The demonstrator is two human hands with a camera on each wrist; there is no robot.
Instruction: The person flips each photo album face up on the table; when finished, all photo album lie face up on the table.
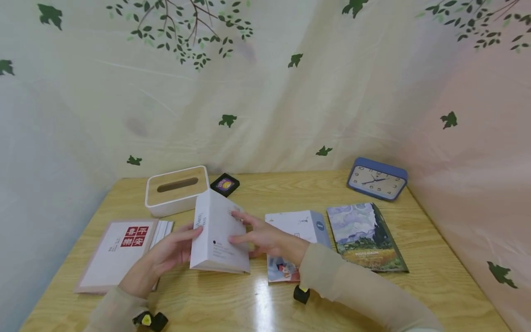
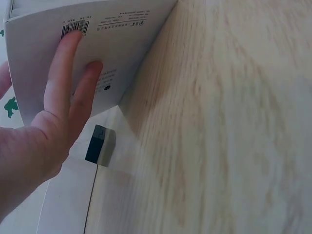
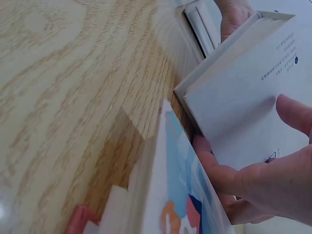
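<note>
A thick white book (image 1: 220,251) stands tilted above the middle of the table, its spine turned to the left. My left hand (image 1: 168,253) grips the spine side, thumb on the near face and fingers behind. In the left wrist view two fingers lie on the book's barcode side (image 2: 48,29). On the opposite edge my right hand (image 1: 269,237) holds the cover, thumb on the face and other fingers around the edge, as the right wrist view shows. Just under the right hand lies a book with a blue-and-white illustrated cover (image 1: 286,221).
A white book with red characters (image 1: 112,253) lies at left. Behind are a tissue box with wooden lid (image 1: 178,191) and a small black square item (image 1: 225,184). At right lie a landscape-painting book (image 1: 361,235) and a blue clock (image 1: 377,180). Fabric walls surround the table (image 1: 290,184).
</note>
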